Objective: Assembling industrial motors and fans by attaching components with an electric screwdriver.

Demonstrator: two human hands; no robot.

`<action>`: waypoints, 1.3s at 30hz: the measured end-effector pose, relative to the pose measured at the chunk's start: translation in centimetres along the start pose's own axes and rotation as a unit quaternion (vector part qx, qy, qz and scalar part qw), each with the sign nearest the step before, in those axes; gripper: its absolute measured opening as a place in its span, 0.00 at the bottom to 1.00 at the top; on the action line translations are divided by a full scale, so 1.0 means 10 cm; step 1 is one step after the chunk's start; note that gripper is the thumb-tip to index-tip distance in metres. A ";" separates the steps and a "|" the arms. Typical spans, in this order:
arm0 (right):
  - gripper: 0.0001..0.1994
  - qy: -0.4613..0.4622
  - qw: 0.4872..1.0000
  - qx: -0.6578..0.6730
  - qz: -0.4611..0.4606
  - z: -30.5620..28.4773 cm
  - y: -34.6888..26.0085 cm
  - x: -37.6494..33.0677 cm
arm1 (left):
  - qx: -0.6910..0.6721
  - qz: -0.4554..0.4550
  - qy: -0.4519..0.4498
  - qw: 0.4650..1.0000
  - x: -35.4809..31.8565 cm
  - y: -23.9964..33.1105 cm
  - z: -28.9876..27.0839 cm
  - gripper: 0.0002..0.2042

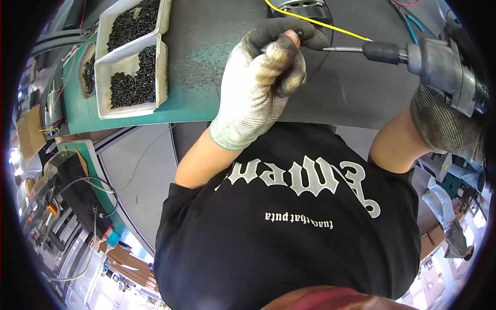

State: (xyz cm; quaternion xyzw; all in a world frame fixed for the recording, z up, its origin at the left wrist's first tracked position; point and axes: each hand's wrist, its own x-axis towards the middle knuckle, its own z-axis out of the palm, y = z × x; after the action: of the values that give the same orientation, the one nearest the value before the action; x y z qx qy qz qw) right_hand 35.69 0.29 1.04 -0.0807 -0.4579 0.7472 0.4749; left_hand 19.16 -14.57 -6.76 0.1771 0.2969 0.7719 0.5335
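My left hand point(266, 77), in a pale glove with blackened fingers, is closed over the bench. A bare fingertip pokes through the glove. Beside it shows a small black piece point(299, 33), which looks like a screw, pinched between the fingers. My right hand point(449, 119), in a dark grey glove, is wrapped around a grey power screwdriver point(439, 67) held level. Its thin bit point(343, 49) points left, and the tip reaches the fingertips of my left hand. Part of my right hand is hidden behind the tool.
Two white bins point(162, 77) of small black screws point(134, 85) stand at the left of the worn green-grey bench point(199, 67). A round metal part point(305, 7) sits at the far edge, a yellow wire point(320, 23) crossing before it. Blue-handled pliers point(412, 30) lie far right.
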 end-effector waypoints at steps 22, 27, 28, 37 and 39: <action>0.12 0.032 0.999 -0.024 0.015 -0.01 0.20 0.03 | -0.244 -0.275 -0.152 0.917 -0.11 -0.46 -0.17 0.16; 0.12 0.037 0.999 -0.036 0.006 -0.15 0.29 0.20 | -0.113 -0.197 0.132 0.965 0.15 -0.46 -0.08 0.11; 0.12 0.037 0.999 -0.037 0.004 -0.16 0.26 0.22 | -0.113 -0.196 0.133 0.965 0.18 -0.48 -0.13 0.11; 0.11 0.038 0.998 -0.049 0.003 -0.01 0.46 0.35 | -0.232 -0.149 0.069 0.959 0.21 -0.53 -0.21 0.07; 0.11 0.035 0.998 -0.050 0.008 0.06 0.49 0.36 | -0.196 -0.170 0.089 0.962 0.22 -0.47 -0.16 0.07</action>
State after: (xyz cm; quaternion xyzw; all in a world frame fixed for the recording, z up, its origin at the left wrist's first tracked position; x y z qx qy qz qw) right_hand 30.33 2.06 -1.18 -0.1338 -0.4775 0.7236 0.4800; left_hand 20.78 -11.75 -11.06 -0.0532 0.2122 0.7252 0.6529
